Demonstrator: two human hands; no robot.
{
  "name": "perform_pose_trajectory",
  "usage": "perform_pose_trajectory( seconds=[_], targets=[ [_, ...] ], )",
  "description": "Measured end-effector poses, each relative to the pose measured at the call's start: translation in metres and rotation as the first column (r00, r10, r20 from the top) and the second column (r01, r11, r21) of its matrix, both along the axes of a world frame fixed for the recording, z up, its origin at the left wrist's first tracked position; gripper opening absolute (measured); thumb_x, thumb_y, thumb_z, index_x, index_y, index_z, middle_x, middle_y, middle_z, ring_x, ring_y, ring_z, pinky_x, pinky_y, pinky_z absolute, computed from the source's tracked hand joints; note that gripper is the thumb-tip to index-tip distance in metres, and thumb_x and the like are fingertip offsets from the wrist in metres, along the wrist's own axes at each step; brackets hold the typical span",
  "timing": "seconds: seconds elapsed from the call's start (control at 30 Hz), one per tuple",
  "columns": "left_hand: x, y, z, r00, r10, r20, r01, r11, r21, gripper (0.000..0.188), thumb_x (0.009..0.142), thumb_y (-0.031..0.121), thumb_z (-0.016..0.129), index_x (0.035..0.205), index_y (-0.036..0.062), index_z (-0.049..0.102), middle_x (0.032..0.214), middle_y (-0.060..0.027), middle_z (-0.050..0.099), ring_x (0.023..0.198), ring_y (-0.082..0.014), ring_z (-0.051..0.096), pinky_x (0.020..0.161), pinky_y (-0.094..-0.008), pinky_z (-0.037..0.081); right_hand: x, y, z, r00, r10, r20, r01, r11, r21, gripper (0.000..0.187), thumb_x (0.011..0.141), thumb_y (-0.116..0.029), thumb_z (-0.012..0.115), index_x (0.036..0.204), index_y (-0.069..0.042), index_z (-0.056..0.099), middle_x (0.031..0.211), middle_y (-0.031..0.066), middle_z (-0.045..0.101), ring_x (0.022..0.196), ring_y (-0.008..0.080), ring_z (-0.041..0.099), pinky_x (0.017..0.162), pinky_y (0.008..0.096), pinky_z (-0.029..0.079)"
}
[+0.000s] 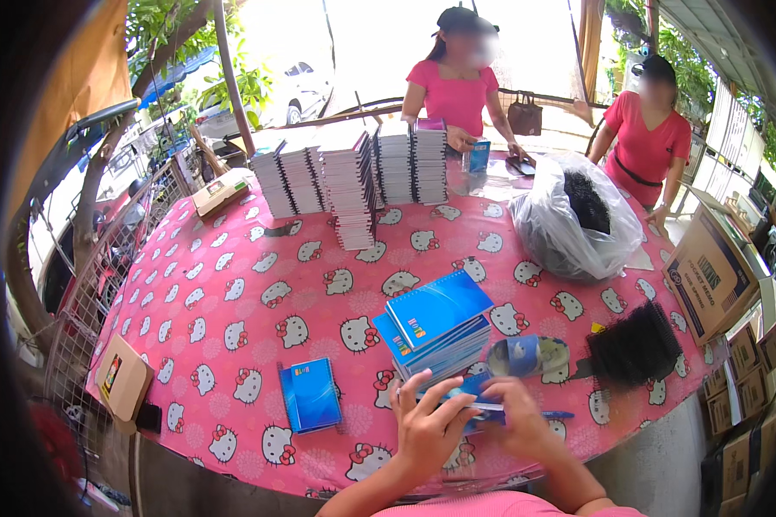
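Low at the near edge of the table, both my hands work at a small blue notebook. My left hand is bent over it, fingers closed on its left side. My right hand, smeared by motion, curls at its right edge; what its fingers pinch is unclear. A slim blue pointed thing sticks out beside my right hand. Just beyond stands a stack of blue spiral notebooks. To the left lie a couple of blue notebooks. A rounded blue-and-white object rests right of the stack.
Black spiral coils lie on the right, near a cardboard box. A clear plastic bag holds more black coils. Tall notebook stacks stand farther back. Two people in pink stand across the pink patterned tablecloth.
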State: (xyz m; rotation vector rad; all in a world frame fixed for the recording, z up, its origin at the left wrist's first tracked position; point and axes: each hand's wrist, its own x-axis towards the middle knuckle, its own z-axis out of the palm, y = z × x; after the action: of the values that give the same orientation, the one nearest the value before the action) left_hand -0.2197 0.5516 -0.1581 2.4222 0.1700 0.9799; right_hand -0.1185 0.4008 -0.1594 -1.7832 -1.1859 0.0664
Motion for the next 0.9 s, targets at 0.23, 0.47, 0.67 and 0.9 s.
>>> perform_pose_trajectory(
  seconds=[0.23, 0.47, 0.67, 0.9],
  targets=[
    [0.002, 0.002, 0.010, 0.996, -0.079, 0.051, 0.080, 0.997, -0.014, 0.016, 0.071, 0.021, 0.078, 0.084, 0.0157, 0.072, 0.105, 0.0009, 0.066, 0.103, -0.0240, 0.052, 0.086, -0.0404, 0.033, 0.114, -0.122, -0.076, 0.610, -0.704, 0.363, 0.792, 0.546, -0.273, 0.036, 0.069, -0.007, 0.073, 0.102, -0.003, 0.059, 0.105, 0.0168, 0.053, 0.101, 0.0358, 0.053, 0.089, 0.0428, 0.044],
    [0.003, 0.005, 0.007, 0.998, -0.058, 0.009, 0.058, 0.998, -0.014, 0.016, 0.071, 0.022, 0.078, 0.085, 0.0161, 0.073, 0.089, 0.0032, 0.068, 0.096, -0.0196, 0.054, 0.085, -0.0383, 0.031, 0.132, -0.138, -0.093, 0.544, -0.649, 0.532, 0.839, 0.424, -0.341, 0.018, 0.072, -0.007, 0.072, 0.087, -0.004, 0.063, 0.094, 0.0122, 0.057, 0.094, 0.0310, 0.057, 0.077, 0.0405, 0.048],
    [0.002, 0.004, 0.001, 0.998, -0.060, 0.010, 0.060, 0.997, -0.054, 0.020, 0.077, 0.028, 0.075, 0.095, 0.0185, 0.073, 0.092, 0.0050, 0.067, 0.097, -0.0176, 0.053, 0.087, -0.0428, 0.027, 0.142, -0.143, -0.090, 0.541, -0.695, 0.473, 0.840, 0.416, -0.350, 0.018, 0.075, -0.005, 0.068, 0.093, -0.004, 0.062, 0.094, 0.0141, 0.056, 0.091, 0.0331, 0.058, 0.076, 0.0414, 0.048],
    [0.003, 0.001, 0.001, 0.997, -0.059, 0.042, 0.063, 0.995, -0.080, 0.023, 0.075, 0.033, 0.076, 0.094, 0.0203, 0.073, 0.094, 0.0070, 0.065, 0.095, -0.0171, 0.051, 0.091, -0.0444, 0.025, 0.122, -0.124, -0.057, 0.553, -0.669, 0.496, 0.806, 0.581, -0.115, 0.020, 0.078, -0.007, 0.068, 0.098, -0.004, 0.066, 0.088, 0.0123, 0.056, 0.078, 0.0333, 0.059, 0.068, 0.0419, 0.047]
  ],
)
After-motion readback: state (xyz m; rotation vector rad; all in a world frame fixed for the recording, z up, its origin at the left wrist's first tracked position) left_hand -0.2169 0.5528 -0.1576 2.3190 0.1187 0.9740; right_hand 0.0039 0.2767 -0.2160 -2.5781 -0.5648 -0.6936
